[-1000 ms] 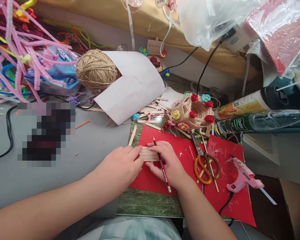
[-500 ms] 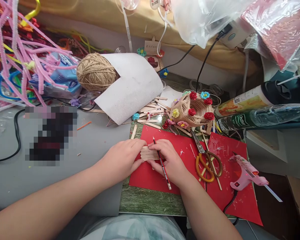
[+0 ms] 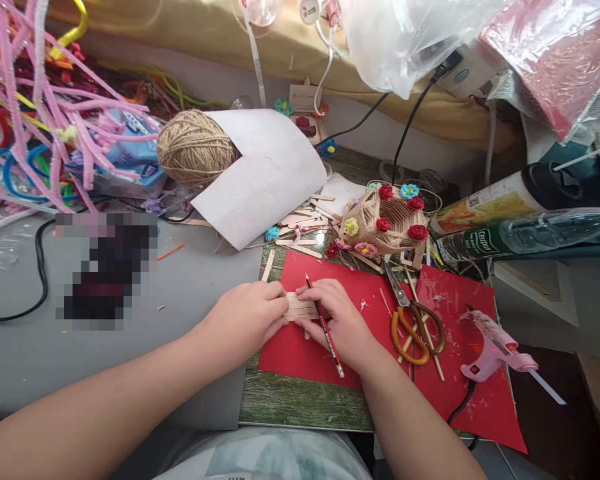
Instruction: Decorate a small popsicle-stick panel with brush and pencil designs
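Observation:
Several popsicle sticks (image 3: pixel 301 307) lie side by side in a flat row over the red sheet (image 3: pixel 275 350). My left hand (image 3: pixel 253 310) is closed on their left ends, its fingertips curled and partly hidden. At the right ends, my right hand (image 3: pixel 337 317) grips the same sticks between thumb and fingers. A red and black pencil (image 3: pixel 326 333) is also tucked in my right hand, slanting with its point up and its eraser end toward me. One more stick tip pokes out just below the row.
Scissors (image 3: pixel 410 317) and a pink glue gun (image 3: pixel 497 347) lie to the right. Behind stand a twine basket with flowers (image 3: pixel 380 223), loose sticks (image 3: pixel 300 223) and a twine ball (image 3: pixel 195 147). A plastic bottle (image 3: pixel 530 233) lies at far right; pipe cleaners (image 3: pixel 45 107) fill the far left.
The fingers of my left hand have shifted slightly and curled over the sticks' left ends. My right hand and the pencil have hardly moved.

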A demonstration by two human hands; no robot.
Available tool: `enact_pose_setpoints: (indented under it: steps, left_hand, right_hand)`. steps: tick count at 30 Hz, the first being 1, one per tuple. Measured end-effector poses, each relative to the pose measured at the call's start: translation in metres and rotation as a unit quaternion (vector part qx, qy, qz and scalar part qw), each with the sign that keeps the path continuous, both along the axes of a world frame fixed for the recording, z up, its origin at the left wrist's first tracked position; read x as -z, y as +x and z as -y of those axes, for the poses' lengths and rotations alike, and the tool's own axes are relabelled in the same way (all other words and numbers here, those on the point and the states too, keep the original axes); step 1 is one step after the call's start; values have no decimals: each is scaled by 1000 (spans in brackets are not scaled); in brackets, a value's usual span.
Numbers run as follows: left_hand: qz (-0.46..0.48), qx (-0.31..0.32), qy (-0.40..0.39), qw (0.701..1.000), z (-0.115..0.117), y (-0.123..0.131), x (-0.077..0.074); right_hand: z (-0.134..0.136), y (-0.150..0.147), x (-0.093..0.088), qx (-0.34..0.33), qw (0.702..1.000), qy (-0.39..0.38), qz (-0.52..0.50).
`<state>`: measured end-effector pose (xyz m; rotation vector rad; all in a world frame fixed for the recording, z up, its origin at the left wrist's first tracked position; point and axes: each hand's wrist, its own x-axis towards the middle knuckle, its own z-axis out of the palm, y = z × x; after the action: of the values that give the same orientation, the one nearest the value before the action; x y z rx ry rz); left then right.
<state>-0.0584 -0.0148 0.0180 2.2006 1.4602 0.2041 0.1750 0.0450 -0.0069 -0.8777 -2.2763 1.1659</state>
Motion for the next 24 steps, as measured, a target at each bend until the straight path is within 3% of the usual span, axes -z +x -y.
enact_pose_setpoints:
  steps: [7,11,14,17,21,24]
  left_hand:
    - [-6,6,1,1000,0,0,-1]
    - [-10,3,8,1000,0,0,0]
    - [-9,-2,8,1000,2,1,1]
    - [-10,-3,12,1000,3,1,1]
    - [-8,5,20,1000,2,1,2]
    - [-3,5,18,1000,2,2,2]
  right_hand:
    - [0,-1,0,-1,1000,6,-5]
    - [5,-1,-3,79,994,16,-72]
    - [13,0,-4,165,973,-51,-151]
    - [19,0,1,176,954,-136,-202]
    - [20,-3,9,181,940,-239,-163]
    - [18,-4,11,192,933,-270,-142]
